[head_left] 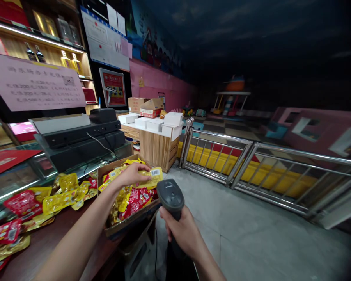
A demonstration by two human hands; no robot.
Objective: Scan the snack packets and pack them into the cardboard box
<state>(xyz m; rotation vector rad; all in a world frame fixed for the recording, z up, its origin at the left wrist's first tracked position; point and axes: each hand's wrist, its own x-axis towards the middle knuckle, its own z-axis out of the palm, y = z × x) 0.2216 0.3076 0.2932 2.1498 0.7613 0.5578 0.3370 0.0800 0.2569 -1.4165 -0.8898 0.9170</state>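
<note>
My left hand point(136, 174) is closed on a yellow snack packet point(154, 178), whose white barcode label faces up. It holds the packet over a cardboard box point(114, 230) filled with red and yellow packets. In my right hand point(183, 230) is a dark grey handheld barcode scanner point(171, 197), gripped round its handle. The scanner's head stands just to the right of the packet, with a small gap between them. More packets, such as a yellow one point(58, 202) and a red one point(23, 204), lie loose on the dark red table left of the box.
A glass counter point(49, 168) carries black equipment point(84, 134) at the left. White boxes point(155, 125) sit on a wooden cabinet point(155, 150) ahead. A metal railing point(222, 134) runs along the right. A thin cable point(156, 249) hangs below the box.
</note>
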